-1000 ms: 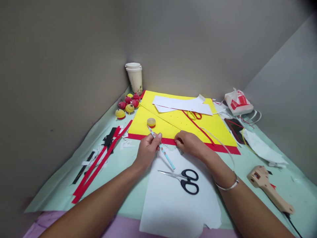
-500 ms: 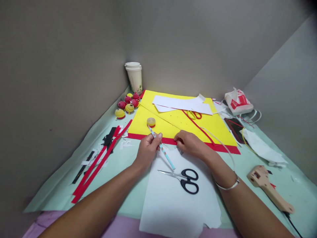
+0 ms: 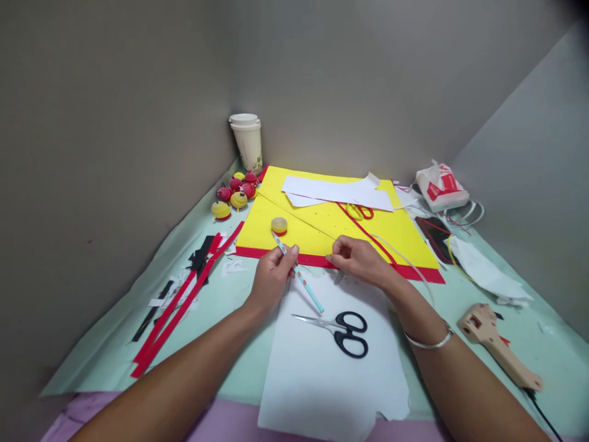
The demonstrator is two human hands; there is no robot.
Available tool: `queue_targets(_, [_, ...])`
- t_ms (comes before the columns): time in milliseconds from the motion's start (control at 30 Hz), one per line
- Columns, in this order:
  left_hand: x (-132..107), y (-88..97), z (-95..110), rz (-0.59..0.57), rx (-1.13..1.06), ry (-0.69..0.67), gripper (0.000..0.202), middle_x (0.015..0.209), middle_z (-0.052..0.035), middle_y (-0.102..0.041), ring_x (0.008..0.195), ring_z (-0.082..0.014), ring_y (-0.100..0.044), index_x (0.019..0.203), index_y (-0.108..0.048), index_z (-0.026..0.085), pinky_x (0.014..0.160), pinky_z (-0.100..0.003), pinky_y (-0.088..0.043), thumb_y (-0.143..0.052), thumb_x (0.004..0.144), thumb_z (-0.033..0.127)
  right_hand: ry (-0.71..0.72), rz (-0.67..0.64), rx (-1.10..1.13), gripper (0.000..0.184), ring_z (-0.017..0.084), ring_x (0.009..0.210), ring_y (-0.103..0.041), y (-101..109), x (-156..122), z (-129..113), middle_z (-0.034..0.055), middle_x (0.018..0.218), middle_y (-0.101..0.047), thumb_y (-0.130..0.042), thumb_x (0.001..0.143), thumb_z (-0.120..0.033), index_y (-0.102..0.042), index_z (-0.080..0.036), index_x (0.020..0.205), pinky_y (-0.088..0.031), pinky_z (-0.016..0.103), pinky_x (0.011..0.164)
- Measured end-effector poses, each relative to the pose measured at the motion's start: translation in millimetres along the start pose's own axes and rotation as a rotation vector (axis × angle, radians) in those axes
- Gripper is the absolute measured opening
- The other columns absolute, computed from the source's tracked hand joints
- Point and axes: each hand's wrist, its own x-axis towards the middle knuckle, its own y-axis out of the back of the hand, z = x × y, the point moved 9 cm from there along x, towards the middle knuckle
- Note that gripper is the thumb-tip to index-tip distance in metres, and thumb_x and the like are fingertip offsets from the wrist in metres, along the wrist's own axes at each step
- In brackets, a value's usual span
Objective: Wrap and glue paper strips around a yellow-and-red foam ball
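Note:
My left hand (image 3: 272,273) is closed around a slim light-blue, spotted pencil-like stick (image 3: 305,285) that slants down to the right. Its upper end meets the lower edge of a small round coil (image 3: 278,225), pale on top with yellow and red sides; I cannot tell whether they touch. To the right, my right hand (image 3: 356,261) is closed with thumb and fingertips together over the red edge. Whatever it pinches, if anything, is hidden. Below both hands, black-handled scissors (image 3: 350,334) lie on a white paper sheet (image 3: 317,387), blades pointing left.
Yellow sheets (image 3: 304,236) on red ones carry white paper strips (image 3: 335,190) and small scissors (image 3: 359,212). Red strips (image 3: 184,304), small round ornaments (image 3: 221,210) and a paper cup (image 3: 247,144) are left. Right are a glue gun (image 3: 501,347), phone (image 3: 435,236) and tissue pack (image 3: 442,187).
My right hand has risen slightly and shifted right, its thumb and fingers now showing more clearly. The left hand keeps its hold on the stick. The whole view has shifted slightly.

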Motion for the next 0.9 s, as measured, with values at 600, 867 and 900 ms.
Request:
queue_targets(600, [1, -2.0, -1, -0.023, -0.012, -0.005, 0.038, 0.053, 0.0056, -0.043, 0.051, -0.0106, -0.037, 0.063, -0.05, 0.019, 0.052, -0.026, -0.03, -0.058, 0.088, 0.047, 0.218, -0.144, -0.708, 0.024, 0.014, 0.06, -0.053, -24, -8, -25, 0.0084, 0.087, -0.064, -0.045, 0.096, -0.018, -0.068, -0.014, 0.088, -0.021, 0.03, 0.052])
queue_targets(867, [0, -2.2, -1, -0.023, 0.003, 0.004, 0.038, 0.054, 0.0054, -0.044, 0.052, -0.0111, -0.038, 0.064, -0.049, 0.019, 0.053, -0.026, -0.03, -0.058, 0.088, 0.047, 0.216, -0.111, -0.687, 0.023, 0.014, 0.059, -0.051, -27, -4, -25, 0.0087, 0.084, -0.064, -0.045, 0.094, -0.015, -0.068, -0.013, 0.087, -0.021, 0.03, 0.051])
queue_targets(900, [0, -1.9, -1, -0.022, 0.003, 0.003, 0.038, 0.054, 0.0055, -0.044, 0.052, -0.011, -0.038, 0.064, -0.049, 0.019, 0.053, -0.026, -0.03, -0.058, 0.088, 0.047, 0.208, -0.094, -0.664, 0.024, 0.014, 0.06, -0.052, -25, -3, -24, 0.0087, 0.084, -0.064, -0.045, 0.094, -0.016, -0.068, -0.013, 0.087, -0.023, 0.029, 0.052])
